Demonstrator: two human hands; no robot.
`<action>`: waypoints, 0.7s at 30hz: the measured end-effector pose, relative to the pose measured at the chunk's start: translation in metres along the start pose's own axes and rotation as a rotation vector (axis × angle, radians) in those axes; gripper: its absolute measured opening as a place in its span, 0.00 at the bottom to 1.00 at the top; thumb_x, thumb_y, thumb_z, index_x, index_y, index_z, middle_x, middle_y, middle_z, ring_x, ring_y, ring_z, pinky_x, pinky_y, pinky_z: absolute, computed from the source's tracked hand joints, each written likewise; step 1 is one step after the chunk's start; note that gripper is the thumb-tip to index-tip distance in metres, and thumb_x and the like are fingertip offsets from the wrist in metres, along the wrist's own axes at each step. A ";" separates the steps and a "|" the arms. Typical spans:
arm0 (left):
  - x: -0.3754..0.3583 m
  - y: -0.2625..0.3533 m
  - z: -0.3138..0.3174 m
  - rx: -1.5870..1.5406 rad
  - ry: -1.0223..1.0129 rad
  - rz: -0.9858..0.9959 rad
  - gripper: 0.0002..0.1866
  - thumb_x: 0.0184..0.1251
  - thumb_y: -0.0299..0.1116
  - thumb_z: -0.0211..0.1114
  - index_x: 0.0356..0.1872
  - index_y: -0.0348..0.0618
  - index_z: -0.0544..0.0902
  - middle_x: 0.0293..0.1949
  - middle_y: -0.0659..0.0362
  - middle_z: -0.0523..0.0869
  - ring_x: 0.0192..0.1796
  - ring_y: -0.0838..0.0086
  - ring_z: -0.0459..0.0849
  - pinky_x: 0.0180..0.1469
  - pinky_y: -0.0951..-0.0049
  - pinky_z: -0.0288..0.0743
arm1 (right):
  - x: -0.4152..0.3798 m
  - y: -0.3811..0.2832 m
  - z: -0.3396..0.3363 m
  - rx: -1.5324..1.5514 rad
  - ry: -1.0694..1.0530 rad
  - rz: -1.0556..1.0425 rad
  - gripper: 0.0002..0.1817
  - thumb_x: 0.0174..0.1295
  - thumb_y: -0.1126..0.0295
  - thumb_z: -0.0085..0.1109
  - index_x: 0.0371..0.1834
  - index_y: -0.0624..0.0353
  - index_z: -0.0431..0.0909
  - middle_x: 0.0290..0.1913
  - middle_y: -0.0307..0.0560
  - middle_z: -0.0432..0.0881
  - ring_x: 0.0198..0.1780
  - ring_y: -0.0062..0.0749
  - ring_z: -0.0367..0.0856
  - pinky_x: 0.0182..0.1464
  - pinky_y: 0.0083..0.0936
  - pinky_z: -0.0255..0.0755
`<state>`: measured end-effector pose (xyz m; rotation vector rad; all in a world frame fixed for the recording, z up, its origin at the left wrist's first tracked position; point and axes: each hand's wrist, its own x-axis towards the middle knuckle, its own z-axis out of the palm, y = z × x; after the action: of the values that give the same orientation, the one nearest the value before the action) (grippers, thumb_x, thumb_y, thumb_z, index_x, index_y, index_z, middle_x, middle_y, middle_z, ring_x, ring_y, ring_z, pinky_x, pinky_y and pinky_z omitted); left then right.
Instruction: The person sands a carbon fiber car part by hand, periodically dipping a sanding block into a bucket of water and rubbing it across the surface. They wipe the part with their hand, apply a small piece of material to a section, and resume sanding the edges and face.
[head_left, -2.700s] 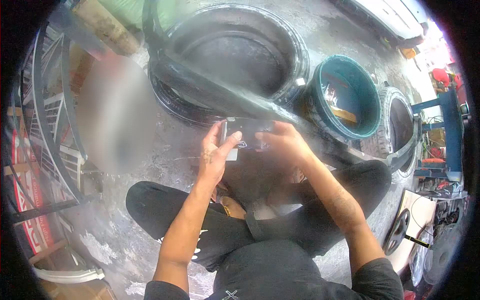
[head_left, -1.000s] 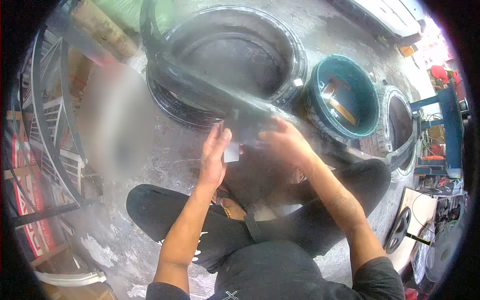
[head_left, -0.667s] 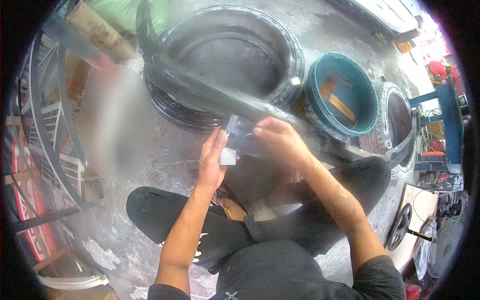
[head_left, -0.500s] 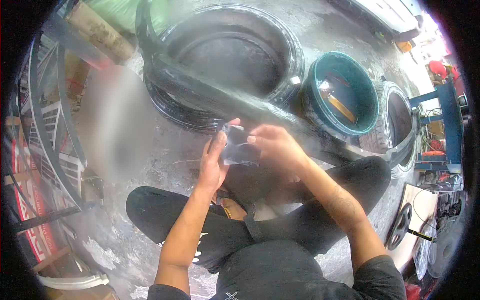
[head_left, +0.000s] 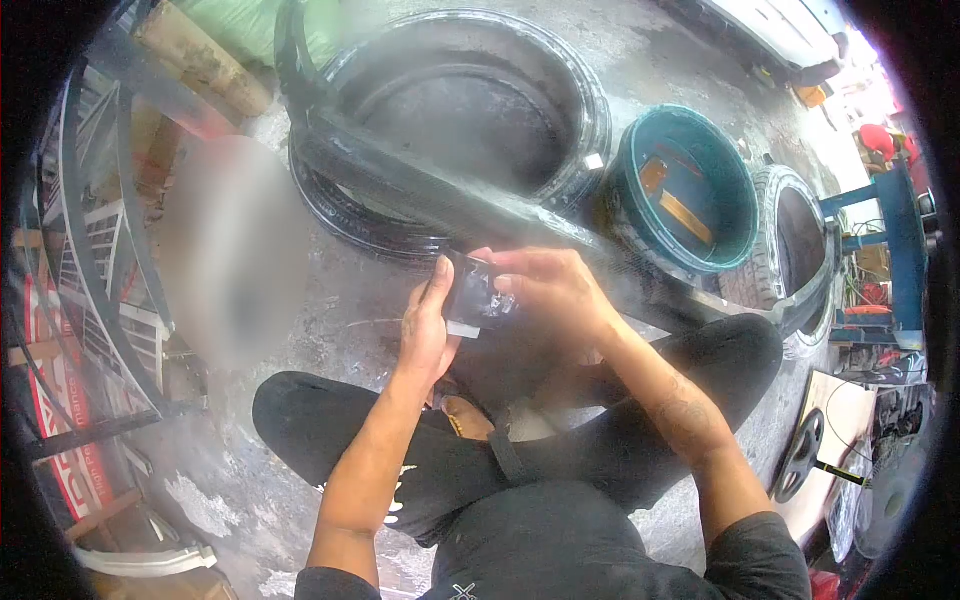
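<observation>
A small dark rectangular sheet (head_left: 472,284) with glossy creases is held above my crossed legs, and a pale edge (head_left: 463,330) shows beneath it. My left hand (head_left: 430,318) grips its left side, thumb on top. The fingers of my right hand (head_left: 540,282) pinch its right side. Just beyond my hands a long black curved part (head_left: 420,185) lies across a large black tire (head_left: 590,120). A teal bucket (head_left: 625,190) with dark liquid and a yellowish strip (head_left: 686,217) in it stands to the right.
Another tire (head_left: 768,200) and a blue metal frame (head_left: 900,240) are at the right. A black wheel-shaped part (head_left: 800,455) rests on a board at the lower right. Metal racks (head_left: 130,250) stand at the left. A blurred patch hides part of the left side.
The sheet now looks darker and more squarely spread, with its pale edge lower. My right fingers have shifted slightly over its right side. An orange-brown piece now shows in the bucket.
</observation>
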<state>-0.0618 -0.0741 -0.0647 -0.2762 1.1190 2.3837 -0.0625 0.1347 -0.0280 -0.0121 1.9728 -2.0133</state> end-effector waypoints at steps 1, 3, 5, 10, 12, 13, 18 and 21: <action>0.000 0.001 0.001 -0.007 -0.037 0.020 0.30 0.91 0.52 0.52 0.70 0.30 0.80 0.62 0.51 0.88 0.61 0.67 0.89 0.66 0.64 0.81 | 0.000 -0.001 0.000 0.001 -0.004 0.000 0.20 0.70 0.68 0.75 0.63 0.59 0.90 0.54 0.41 0.93 0.47 0.18 0.85 0.51 0.22 0.81; 0.000 0.003 0.001 -0.011 -0.038 0.022 0.30 0.91 0.51 0.52 0.69 0.30 0.81 0.61 0.51 0.89 0.61 0.68 0.89 0.66 0.65 0.82 | 0.002 -0.006 -0.001 -0.139 -0.038 -0.095 0.19 0.70 0.68 0.75 0.63 0.57 0.91 0.56 0.40 0.93 0.50 0.16 0.85 0.52 0.21 0.80; 0.000 0.004 0.001 -0.013 -0.040 0.025 0.29 0.91 0.50 0.53 0.67 0.30 0.82 0.60 0.51 0.89 0.60 0.68 0.89 0.65 0.66 0.82 | 0.005 -0.002 -0.004 -0.162 -0.060 -0.086 0.19 0.70 0.68 0.75 0.63 0.56 0.91 0.56 0.40 0.93 0.50 0.16 0.85 0.52 0.21 0.79; -0.003 0.005 0.003 -0.011 0.029 -0.003 0.25 0.89 0.48 0.57 0.62 0.32 0.86 0.56 0.53 0.91 0.55 0.70 0.90 0.62 0.68 0.83 | 0.004 -0.011 -0.007 -0.161 -0.099 -0.052 0.20 0.70 0.68 0.75 0.65 0.53 0.90 0.54 0.39 0.93 0.47 0.16 0.83 0.50 0.21 0.78; -0.001 0.001 -0.002 0.000 0.035 0.002 0.25 0.89 0.48 0.58 0.61 0.32 0.86 0.55 0.54 0.91 0.54 0.70 0.90 0.61 0.68 0.83 | 0.006 -0.008 -0.009 -0.212 -0.117 -0.053 0.20 0.70 0.69 0.75 0.65 0.54 0.90 0.52 0.38 0.92 0.45 0.16 0.81 0.50 0.23 0.77; 0.000 -0.001 -0.004 0.009 0.042 0.008 0.24 0.88 0.48 0.59 0.60 0.33 0.86 0.53 0.55 0.91 0.52 0.71 0.90 0.60 0.68 0.83 | 0.005 -0.006 -0.011 -0.211 -0.117 -0.055 0.20 0.70 0.69 0.75 0.65 0.54 0.90 0.52 0.38 0.92 0.45 0.16 0.81 0.50 0.23 0.77; -0.004 0.000 0.002 0.405 0.180 0.160 0.30 0.87 0.53 0.59 0.65 0.32 0.86 0.58 0.52 0.90 0.58 0.69 0.88 0.65 0.68 0.78 | 0.007 0.030 -0.004 -0.183 0.109 -0.186 0.20 0.62 0.64 0.82 0.56 0.57 0.92 0.37 0.33 0.83 0.40 0.20 0.79 0.46 0.23 0.76; -0.009 0.006 0.010 0.733 0.091 0.358 0.26 0.91 0.51 0.53 0.63 0.39 0.89 0.49 0.57 0.93 0.51 0.74 0.89 0.61 0.73 0.78 | 0.000 0.012 0.004 -0.215 0.240 0.115 0.19 0.60 0.61 0.85 0.40 0.61 0.84 0.35 0.34 0.82 0.38 0.21 0.82 0.46 0.24 0.80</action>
<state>-0.0574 -0.0732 -0.0511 0.0808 2.1261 2.0589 -0.0590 0.1305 -0.0392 0.2989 2.2720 -1.7929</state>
